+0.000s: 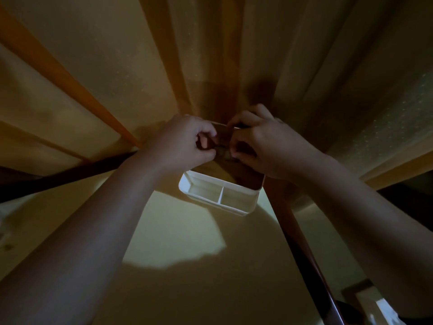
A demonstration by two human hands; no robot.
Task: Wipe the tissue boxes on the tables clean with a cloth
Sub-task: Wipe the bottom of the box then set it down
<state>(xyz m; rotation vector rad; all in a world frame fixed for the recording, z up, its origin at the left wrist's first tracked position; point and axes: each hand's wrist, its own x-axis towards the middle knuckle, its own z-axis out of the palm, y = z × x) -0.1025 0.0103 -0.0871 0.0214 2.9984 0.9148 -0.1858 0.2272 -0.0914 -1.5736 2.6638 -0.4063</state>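
You are reaching both arms out over the pale desk (178, 242), your left hand (185, 141) and right hand (260, 146) both pinching something small and dark between them, too dim to identify. The white tissue box (220, 195) is sitting just at six o'clock of your hands, before the yellow curtain (117, 66); no writing is readable on it.

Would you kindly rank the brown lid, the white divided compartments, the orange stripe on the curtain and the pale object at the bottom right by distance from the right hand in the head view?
1. brown lid, under the right hand, in its grip.
2. white divided compartments, just below the hand.
3. orange stripe, far left on the curtain.
4. pale object, bottom right corner; the order of these last two is too close to call.
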